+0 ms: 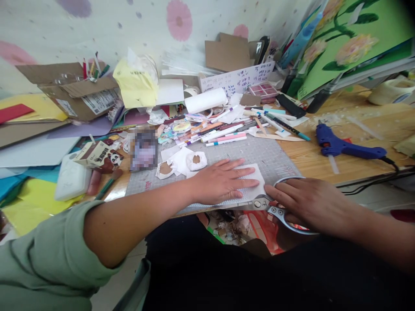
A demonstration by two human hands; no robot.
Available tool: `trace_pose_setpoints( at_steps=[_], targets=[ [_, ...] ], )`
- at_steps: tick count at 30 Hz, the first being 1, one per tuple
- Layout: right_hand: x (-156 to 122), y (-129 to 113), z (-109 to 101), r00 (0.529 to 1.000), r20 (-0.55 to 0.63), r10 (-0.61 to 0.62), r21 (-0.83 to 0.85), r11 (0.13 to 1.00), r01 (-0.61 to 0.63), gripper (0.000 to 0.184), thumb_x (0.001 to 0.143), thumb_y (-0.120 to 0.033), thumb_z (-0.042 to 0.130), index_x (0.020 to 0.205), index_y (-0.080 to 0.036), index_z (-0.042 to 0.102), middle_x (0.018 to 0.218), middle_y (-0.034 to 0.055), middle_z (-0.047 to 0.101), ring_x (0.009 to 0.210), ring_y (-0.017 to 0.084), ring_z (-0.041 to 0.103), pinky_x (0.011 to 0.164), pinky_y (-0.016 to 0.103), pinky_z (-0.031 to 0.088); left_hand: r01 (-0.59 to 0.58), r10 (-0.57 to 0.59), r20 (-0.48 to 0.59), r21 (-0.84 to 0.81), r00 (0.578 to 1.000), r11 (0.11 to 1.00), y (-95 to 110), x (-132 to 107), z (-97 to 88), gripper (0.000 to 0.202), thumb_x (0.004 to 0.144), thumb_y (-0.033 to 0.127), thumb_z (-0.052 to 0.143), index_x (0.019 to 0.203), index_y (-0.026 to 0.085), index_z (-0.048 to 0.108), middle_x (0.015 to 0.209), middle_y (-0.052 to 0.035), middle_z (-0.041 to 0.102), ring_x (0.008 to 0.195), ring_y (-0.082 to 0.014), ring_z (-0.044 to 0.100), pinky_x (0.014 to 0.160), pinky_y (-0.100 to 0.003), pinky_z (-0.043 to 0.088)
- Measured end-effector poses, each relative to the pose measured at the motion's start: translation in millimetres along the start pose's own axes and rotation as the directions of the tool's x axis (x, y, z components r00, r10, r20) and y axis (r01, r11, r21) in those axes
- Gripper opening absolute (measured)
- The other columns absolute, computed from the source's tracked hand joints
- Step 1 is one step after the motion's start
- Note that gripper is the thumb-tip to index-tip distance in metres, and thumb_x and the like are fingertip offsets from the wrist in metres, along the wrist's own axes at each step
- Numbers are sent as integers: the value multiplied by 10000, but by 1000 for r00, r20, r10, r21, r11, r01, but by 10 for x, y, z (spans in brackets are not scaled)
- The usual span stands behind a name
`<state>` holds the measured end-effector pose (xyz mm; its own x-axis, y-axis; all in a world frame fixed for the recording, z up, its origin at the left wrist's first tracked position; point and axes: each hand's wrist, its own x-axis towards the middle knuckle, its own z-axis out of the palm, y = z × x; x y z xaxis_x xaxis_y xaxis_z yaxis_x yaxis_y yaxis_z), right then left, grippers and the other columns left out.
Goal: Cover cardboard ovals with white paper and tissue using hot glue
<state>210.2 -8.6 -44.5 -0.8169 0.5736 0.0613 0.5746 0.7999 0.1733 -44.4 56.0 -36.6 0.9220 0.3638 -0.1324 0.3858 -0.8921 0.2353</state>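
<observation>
My left hand (220,181) lies flat with its fingers stretched out over a white textured sheet (257,175), which looks like paper towel, at the front edge of the grey cutting mat (275,155). Large metal scissors (259,202) are in my right hand (301,201), its fingers through the handles. Their blades point left along the near edge of the sheet, partly hidden beneath my left hand and the sheet. Just behind my left hand are crumpled white paper pieces (181,162) with brown patches in their middles.
A blue glue gun (350,144) lies at the right with its cord over the table edge. Several markers (227,136) and a white paper roll (205,101) are piled behind the mat. A cardboard box (78,93) stands at the back left. A red basket (266,229) with scraps is below the table.
</observation>
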Motion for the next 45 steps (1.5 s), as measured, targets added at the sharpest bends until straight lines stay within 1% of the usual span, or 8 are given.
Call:
trace_pose_setpoints(
  at_steps=[7, 11, 16, 21, 24, 34, 41, 45],
  targets=[
    [-35, 31, -26, 1000, -10, 15, -18, 1000, -15, 380, 737, -186, 532, 1115, -154, 545, 742, 24, 598, 638, 210, 557, 579, 308, 315, -7, 6, -26, -52, 1000, 999, -27, -11, -12, 504, 947, 459, 273, 1416, 281, 310, 1537, 0, 203, 1417, -257, 22, 1119, -503, 120],
    [-72, 33, -25, 998, 11, 60, -42, 997, -60, 409, 749, -216, 549, 1157, -189, 543, 781, 32, 600, 702, 226, 545, 636, 325, 332, 7, -12, -101, -56, 995, 998, -27, -91, -123, 433, 955, 368, 325, 1366, 258, 406, 1527, -36, 233, 1417, -255, 46, 1113, -542, 84],
    [-101, 28, 16, 997, 17, 81, -37, 996, -80, 420, 759, -224, 547, 1177, -185, 536, 791, 41, 598, 721, 235, 543, 645, 329, 340, -79, 81, -100, 22, 992, 997, -122, -211, -120, 371, 947, 221, 363, 1287, 204, 511, 1461, -47, 379, 1407, -227, 140, 1123, -451, 186],
    [-53, -3, 23, 998, 13, 56, -21, 998, -55, 443, 722, -214, 559, 1162, -177, 529, 823, 44, 605, 720, 235, 549, 661, 337, 345, -135, 136, -39, 29, 990, 990, -222, -260, 16, 417, 952, 157, 290, 1342, 145, 439, 1467, -59, 358, 1401, -153, 155, 1129, -339, 220],
    [8, -41, 9, 999, 5, 47, -4, 999, -47, 433, 687, -206, 564, 1119, -176, 545, 803, 41, 605, 686, 223, 544, 649, 330, 336, -123, 124, -33, 26, 992, 992, -215, -256, 37, 425, 943, 135, 289, 1339, 153, 442, 1469, -54, 354, 1401, -143, 145, 1134, -335, 212],
    [209, -132, 7, 999, 3, 34, 25, 999, -34, 391, 664, -190, 551, 1054, -178, 550, 776, 29, 602, 676, 218, 556, 622, 321, 305, -97, 97, -26, 21, 995, 995, -203, -252, 39, 424, 958, 211, 277, 1360, 196, 414, 1481, -41, 333, 1398, -148, 168, 1135, -349, 187],
    [210, -118, 21, 999, -16, -49, 44, 998, 49, 298, 719, -176, 540, 1017, -181, 536, 729, 2, 577, 612, 201, 543, 575, 320, 278, -89, 90, -5, 28, 996, 996, -191, -254, 26, 430, 958, 197, 273, 1367, 185, 407, 1489, -36, 318, 1401, -157, 158, 1129, -347, 189],
    [252, -147, 3, 1000, 3, -14, 52, 999, 14, 342, 704, -208, 560, 1043, -189, 531, 771, 9, 585, 647, 209, 542, 592, 326, 276, -95, 96, -9, 38, 995, 995, -190, -260, 26, 435, 961, 194, 255, 1369, 182, 405, 1489, -33, 323, 1403, -147, 148, 1132, -332, 181]
  ],
)
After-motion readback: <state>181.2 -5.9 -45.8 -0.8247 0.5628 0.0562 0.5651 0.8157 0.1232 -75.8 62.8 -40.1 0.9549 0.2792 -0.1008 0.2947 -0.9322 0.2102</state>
